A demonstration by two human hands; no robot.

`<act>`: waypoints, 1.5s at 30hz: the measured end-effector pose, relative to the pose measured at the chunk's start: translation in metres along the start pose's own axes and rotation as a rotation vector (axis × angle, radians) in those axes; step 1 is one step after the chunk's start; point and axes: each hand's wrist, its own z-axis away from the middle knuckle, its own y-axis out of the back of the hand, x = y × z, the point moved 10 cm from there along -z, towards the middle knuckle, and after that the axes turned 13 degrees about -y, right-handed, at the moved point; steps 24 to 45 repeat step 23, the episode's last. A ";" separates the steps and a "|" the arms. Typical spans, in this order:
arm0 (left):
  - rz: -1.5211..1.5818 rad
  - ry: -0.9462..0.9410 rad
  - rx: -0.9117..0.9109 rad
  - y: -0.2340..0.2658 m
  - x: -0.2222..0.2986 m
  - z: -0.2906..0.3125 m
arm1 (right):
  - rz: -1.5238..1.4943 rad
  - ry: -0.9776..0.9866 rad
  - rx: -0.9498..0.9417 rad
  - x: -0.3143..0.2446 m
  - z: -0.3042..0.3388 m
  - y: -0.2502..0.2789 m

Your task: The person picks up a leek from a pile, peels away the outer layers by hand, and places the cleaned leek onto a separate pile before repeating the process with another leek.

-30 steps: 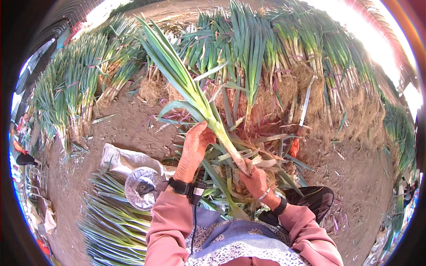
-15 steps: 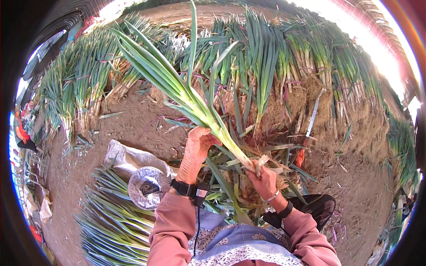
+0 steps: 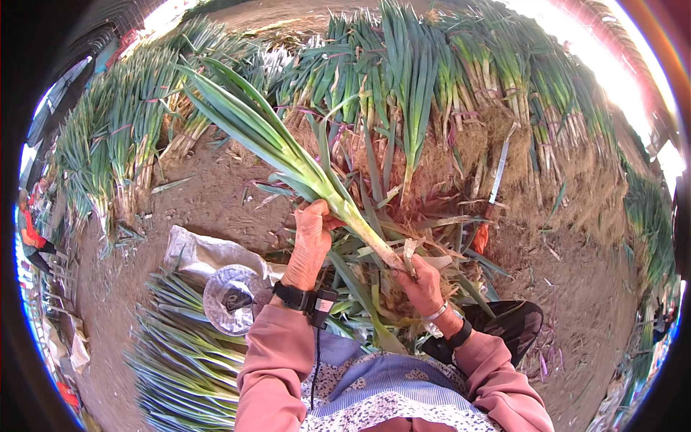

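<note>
A long leek [image 3: 306,173] lies slantwise across my two hands, its green leaves up to the far left and its pale root end toward me. My left hand [image 3: 314,225] closes around the middle of its stem from the left, the fingers partly hidden behind it. Lower right, my right hand [image 3: 421,284] pinches the root end, where a dry, pale strip of outer leaf [image 3: 409,250] sticks up by the thumb. Beneath the hands is a heap of stripped leaves [image 3: 374,288].
Rows of leeks [image 3: 410,86] with hairy roots stand across the far side. More leeks [image 3: 187,353] lie at the lower left, beside a pale sack [image 3: 209,252] and a round, clear-and-white container [image 3: 230,299]. A long blade [image 3: 502,169] with an orange handle leans at the right. Far left, a person [image 3: 32,234] is visible.
A long leaf that stood straight up beside the leek no longer rises there; a thinner curved leaf shows instead. Both hands and the leek have shifted slightly left, still held.
</note>
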 end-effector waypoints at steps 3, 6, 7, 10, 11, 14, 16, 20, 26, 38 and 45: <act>0.126 0.052 0.063 0.002 -0.017 0.003 | -0.269 -0.198 -0.251 0.004 0.004 -0.012; 0.343 0.139 0.099 0.005 -0.030 0.008 | -0.636 -0.438 -0.527 0.009 0.018 -0.044; 0.364 0.229 0.010 -0.006 -0.037 0.014 | -0.710 -0.440 -0.577 0.005 0.019 -0.047; 0.398 0.339 -0.155 -0.021 -0.042 0.018 | -0.783 -0.411 -0.645 -0.005 0.021 -0.055; 0.362 0.388 -0.168 -0.021 -0.046 0.020 | -0.815 -0.446 -0.640 -0.004 0.023 -0.058; 0.363 0.488 -0.246 -0.026 -0.050 0.027 | -0.870 -0.482 -0.636 -0.008 0.023 -0.063; 0.397 0.541 -0.307 -0.034 -0.056 0.043 | -0.898 -0.487 -0.643 -0.016 0.022 -0.066; 0.023 0.479 -0.393 -0.044 -0.076 0.081 | -0.859 -0.381 -0.465 -0.034 -0.011 -0.052; -0.119 0.397 -0.558 -0.042 -0.050 0.059 | -0.636 -0.338 -0.448 -0.045 -0.018 -0.052; -0.119 0.397 -0.558 -0.042 -0.050 0.059 | -0.636 -0.338 -0.448 -0.045 -0.018 -0.052; -0.119 0.397 -0.558 -0.042 -0.050 0.059 | -0.636 -0.338 -0.448 -0.045 -0.018 -0.052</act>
